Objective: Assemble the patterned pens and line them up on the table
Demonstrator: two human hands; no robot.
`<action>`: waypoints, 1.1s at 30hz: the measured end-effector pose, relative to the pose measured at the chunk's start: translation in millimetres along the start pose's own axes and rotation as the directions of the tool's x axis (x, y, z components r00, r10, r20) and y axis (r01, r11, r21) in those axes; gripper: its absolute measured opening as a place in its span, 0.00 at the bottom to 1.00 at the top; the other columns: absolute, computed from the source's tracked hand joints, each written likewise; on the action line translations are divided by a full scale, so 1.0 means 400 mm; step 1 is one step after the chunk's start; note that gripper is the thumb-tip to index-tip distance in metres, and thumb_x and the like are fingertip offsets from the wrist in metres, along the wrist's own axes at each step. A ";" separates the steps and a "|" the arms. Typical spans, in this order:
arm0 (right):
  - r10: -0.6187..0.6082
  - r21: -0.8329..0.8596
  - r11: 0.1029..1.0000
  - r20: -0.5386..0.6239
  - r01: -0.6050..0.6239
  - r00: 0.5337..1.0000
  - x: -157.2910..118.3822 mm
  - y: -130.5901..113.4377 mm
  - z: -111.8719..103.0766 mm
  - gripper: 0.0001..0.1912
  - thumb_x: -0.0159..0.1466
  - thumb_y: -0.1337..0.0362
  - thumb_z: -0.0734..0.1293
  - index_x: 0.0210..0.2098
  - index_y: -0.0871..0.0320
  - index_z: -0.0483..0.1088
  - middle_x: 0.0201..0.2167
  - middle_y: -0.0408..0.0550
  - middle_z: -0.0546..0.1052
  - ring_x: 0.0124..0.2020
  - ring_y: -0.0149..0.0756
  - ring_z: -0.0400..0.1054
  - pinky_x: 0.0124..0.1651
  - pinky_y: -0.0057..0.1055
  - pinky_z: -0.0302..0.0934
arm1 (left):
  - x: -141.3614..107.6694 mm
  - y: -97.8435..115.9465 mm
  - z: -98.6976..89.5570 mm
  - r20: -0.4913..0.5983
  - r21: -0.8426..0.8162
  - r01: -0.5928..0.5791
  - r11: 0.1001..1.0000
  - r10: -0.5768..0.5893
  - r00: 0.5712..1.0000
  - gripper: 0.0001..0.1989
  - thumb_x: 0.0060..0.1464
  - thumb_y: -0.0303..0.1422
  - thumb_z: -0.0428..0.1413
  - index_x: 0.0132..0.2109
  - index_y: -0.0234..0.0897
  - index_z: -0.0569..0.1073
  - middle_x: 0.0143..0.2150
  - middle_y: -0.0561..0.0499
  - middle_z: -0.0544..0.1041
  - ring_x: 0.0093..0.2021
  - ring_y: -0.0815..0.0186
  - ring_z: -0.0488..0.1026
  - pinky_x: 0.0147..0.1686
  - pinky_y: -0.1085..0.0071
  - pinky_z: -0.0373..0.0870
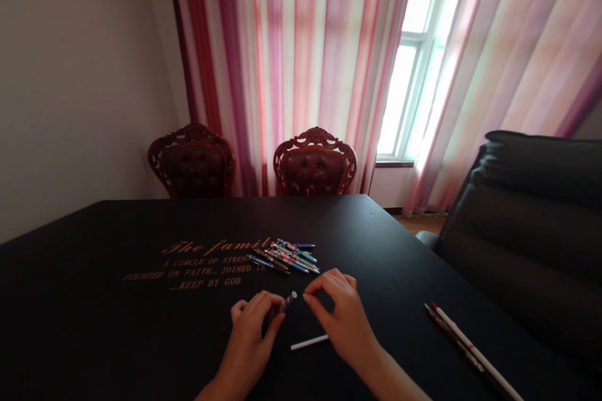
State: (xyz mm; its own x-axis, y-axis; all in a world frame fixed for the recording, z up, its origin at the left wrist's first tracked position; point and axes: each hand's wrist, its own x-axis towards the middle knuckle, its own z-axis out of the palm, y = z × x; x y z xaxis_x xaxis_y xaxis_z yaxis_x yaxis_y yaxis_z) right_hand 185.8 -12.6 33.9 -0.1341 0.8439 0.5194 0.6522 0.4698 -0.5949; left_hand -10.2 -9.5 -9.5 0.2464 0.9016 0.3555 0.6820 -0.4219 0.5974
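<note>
My left hand (pixel 254 329) pinches a short clear tube-like pen part (pixel 289 301) between thumb and fingers, its open end pointing up and right. Just right of it, my right hand (pixel 341 313) has thumb and index finger pressed together; a tiny pale bit shows at the fingertips, too small to name. A thin white stick (pixel 308 343) lies on the black table (pixel 94 326) below the hands, its right end hidden behind my right hand. Beyond the hands lies a loose pile of several colourful pens (pixel 291 257).
Two long slim pens (pixel 470 348), one white and one dark, lie at the right of the table. Behind the table stand two carved chairs (pixel 195 166), and a black leather seat (pixel 531 232) is on the right.
</note>
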 end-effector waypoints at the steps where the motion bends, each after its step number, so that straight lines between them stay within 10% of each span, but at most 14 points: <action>1: -0.023 0.017 1.000 -0.014 0.023 1.000 0.001 -0.005 -0.003 0.05 0.61 0.69 0.69 0.31 0.52 0.72 0.32 0.40 0.77 0.39 0.37 0.67 0.47 0.36 0.50 | -0.001 0.001 0.000 0.005 0.002 -0.009 1.000 0.009 1.000 0.04 0.61 0.32 0.51 0.42 0.46 0.70 0.40 0.55 0.77 0.41 0.62 0.73 0.45 0.62 0.54; 33: -0.187 -0.079 0.979 0.003 0.187 0.982 -0.013 -0.025 0.001 0.10 0.64 0.73 0.65 0.35 0.52 0.74 0.33 0.39 0.77 0.41 0.36 0.66 0.48 0.39 0.44 | -0.008 0.010 -0.001 0.042 0.016 -0.101 0.995 0.100 0.994 0.06 0.61 0.29 0.51 0.43 0.46 0.69 0.40 0.56 0.76 0.41 0.63 0.73 0.46 0.62 0.53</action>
State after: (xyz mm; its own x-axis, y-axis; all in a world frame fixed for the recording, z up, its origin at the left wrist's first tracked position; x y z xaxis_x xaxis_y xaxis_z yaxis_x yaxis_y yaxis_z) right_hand 179.6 -21.6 36.9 -0.2562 0.7420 0.6195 0.6726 0.5971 -0.4370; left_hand -8.5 -14.0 -7.8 0.3421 0.8580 0.3832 0.6642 -0.5092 0.5472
